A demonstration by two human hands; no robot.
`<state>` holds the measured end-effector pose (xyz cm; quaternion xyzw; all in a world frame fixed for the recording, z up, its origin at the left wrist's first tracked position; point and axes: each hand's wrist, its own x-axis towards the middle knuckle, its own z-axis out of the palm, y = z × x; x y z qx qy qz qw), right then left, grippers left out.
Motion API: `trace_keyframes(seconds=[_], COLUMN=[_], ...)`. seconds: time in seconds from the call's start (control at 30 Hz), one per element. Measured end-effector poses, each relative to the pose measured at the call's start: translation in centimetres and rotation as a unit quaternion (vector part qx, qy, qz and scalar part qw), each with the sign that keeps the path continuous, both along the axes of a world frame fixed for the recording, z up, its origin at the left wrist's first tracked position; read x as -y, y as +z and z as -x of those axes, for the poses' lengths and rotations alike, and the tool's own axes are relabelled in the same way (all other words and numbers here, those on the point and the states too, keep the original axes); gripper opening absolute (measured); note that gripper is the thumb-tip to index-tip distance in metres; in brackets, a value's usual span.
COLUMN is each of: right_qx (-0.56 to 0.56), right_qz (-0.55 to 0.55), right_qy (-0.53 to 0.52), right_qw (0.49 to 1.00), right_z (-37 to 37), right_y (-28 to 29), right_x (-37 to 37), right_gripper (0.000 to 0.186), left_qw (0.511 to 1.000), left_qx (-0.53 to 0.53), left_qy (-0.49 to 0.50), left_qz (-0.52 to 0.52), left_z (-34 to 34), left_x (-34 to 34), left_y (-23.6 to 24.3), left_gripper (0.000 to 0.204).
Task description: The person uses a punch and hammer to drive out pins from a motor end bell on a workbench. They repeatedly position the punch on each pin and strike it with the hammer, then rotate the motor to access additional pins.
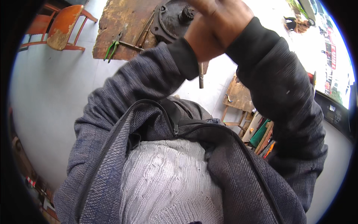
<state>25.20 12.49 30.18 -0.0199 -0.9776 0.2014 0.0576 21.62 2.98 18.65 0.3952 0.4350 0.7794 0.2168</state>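
My left hand (pixel 202 43) and my right hand (pixel 233 24) come together at the top of the view, right over left, with the wrists close to each other. Their fingers are blurred or cut off by the upper edge, so anything held there is hidden. Just left of them, a round, greasy dark metal housing (pixel 164 28) with a toothed shaft (pixel 187 15) rests on a worn wooden table (pixel 119 16). Below my hands, a short rod-like end (pixel 201 80) sticks out past the table edge.
Green-handled pliers (pixel 112 48) and a long thin metal tool (pixel 131 46) lie by the table's near edge. An orange wooden chair (pixel 65 28) stands at the left. To the right are a small wooden stool (pixel 238 93) and a green item (pixel 260 133) among stored things.
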Motion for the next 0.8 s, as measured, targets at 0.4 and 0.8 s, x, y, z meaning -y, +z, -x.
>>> trace_keyframes(seconds=[0.4,0.8], right_qx=[0.328,0.332], right_qz=[0.013,0.163], right_qy=[-0.395,-0.537], right_qw=[0.858,0.758], right_z=[-19.2,-17.4], right_y=[-39.2,-46.0], right_x=[-2.2,-3.9], right_gripper=[0.077,0.074], left_qw=[0.998,0.993], left_qx=[-0.042,-0.11], left_qy=[0.001,-0.004], left_qz=[0.036,0.049], left_z=[0.7,0.2], left_x=[1.7,0.2], left_y=[2.4,1.8], left_gripper=[0.012,0.012])
